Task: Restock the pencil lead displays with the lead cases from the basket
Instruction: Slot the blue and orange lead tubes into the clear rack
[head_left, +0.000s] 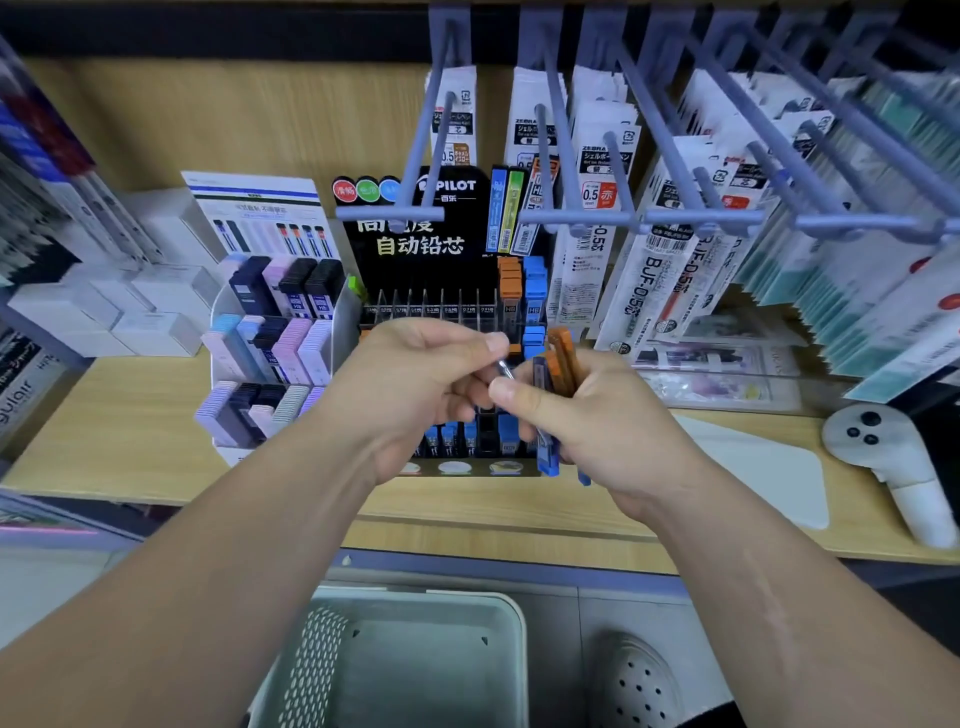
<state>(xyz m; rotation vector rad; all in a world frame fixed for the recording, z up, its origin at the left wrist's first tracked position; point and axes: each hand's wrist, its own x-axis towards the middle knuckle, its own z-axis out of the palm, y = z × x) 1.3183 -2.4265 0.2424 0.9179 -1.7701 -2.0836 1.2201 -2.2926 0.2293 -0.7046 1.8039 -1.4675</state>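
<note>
My right hand (613, 415) grips a bunch of lead cases (561, 369), orange and blue, upright in front of the black Pilot lead display (441, 244). My left hand (415, 384) pinches the top of one thin case at the left edge of that bunch. The display's upper clear slots are mostly bare, with orange and blue cases (522, 291) at its right end and blue cases in its lowest row. A white tiered display (270, 343) of pastel and dark cases stands to its left. The pale green basket (415, 660) sits below the shelf edge.
Blue peg hooks (571, 218) with hanging refill packs jut out above the display and to the right. White boxes (130, 312) stand at the left. A white handheld controller (893, 462) lies on the wooden shelf at the right. A perforated shoe (644, 686) shows beside the basket.
</note>
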